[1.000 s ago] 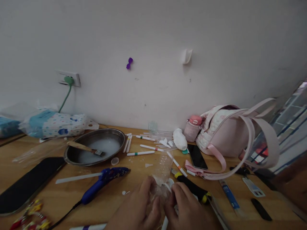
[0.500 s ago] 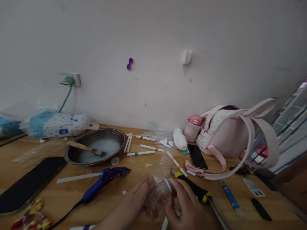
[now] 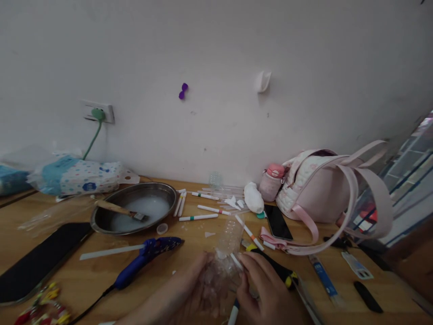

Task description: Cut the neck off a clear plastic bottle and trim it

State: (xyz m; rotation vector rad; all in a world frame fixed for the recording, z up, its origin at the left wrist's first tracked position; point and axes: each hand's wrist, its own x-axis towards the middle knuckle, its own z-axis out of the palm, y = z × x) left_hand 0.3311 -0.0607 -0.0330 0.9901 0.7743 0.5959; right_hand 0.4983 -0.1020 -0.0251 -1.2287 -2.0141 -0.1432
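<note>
My left hand (image 3: 194, 286) is closed round a crumpled-looking clear plastic piece (image 3: 216, 282), holding it low in front of me. Beside it, the fingers of my right hand (image 3: 265, 289) pinch a short, narrow white piece (image 3: 236, 262) at the plastic's right edge. Whether that white piece is joined to the plastic I cannot tell. Just beyond both hands lies a clear plastic bottle part (image 3: 230, 234). A marker with a dark blue band (image 3: 234, 311) shows below, between my hands. A black and yellow tool (image 3: 275, 266) lies partly behind my right hand.
A blue glue gun (image 3: 138, 262) lies left, with a metal bowl (image 3: 169, 205) of cloudy liquid and a brush (image 3: 118, 208) behind it. Several markers (image 3: 199, 217) are scattered at the back. A phone (image 3: 278, 221) and pink bag (image 3: 321, 189) are right.
My left hand has turned so its palm faces up more under the plastic. The white piece between my right fingertips now appears as a straight strip. The marker below shows more.
</note>
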